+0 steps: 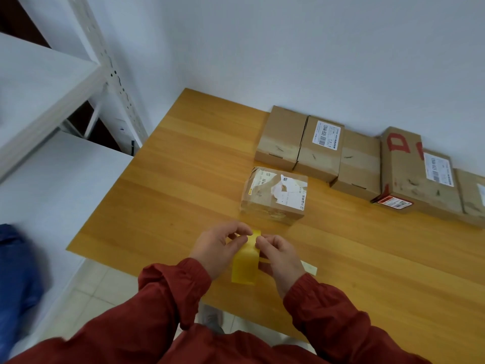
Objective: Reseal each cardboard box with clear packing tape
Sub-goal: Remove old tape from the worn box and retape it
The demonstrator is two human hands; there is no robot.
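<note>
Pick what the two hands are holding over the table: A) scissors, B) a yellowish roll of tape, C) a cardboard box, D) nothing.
B: the left hand and right hand both pinch the tape roll above the table, with the nearest box lying untouched beyond them.

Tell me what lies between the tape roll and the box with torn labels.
Nothing: the head view shows only bare wooden table between the tape roll, pinched by left hand and right hand, and the box with torn labels.
</note>
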